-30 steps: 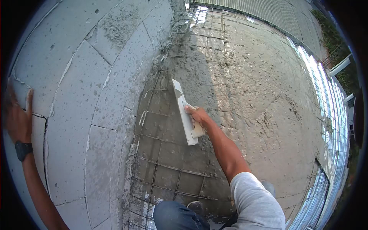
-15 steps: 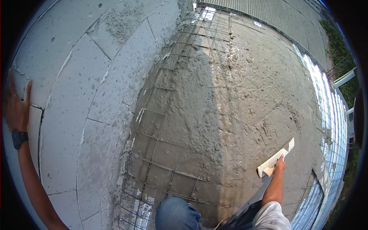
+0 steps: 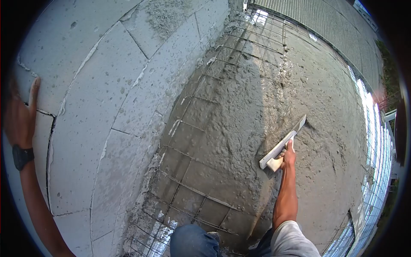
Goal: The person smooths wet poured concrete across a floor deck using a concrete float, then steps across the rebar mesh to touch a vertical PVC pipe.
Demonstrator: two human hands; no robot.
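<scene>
Though left hand (image 3: 20, 118) at wall (image 3: 87, 128), right hand's (image 3: 288, 156) trowel (image 3: 277, 150) amid open concrete (image 3: 319, 167).

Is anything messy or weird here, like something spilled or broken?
A rough grey splotch sticks to the pale grey block wall, near the top; it looks messy beside the smoother blocks. Thin metal rods poke up in a grid from the wet grey concrete, looking uneven, though maybe it's just unfinished. Nothing looks clearly broken.
</scene>
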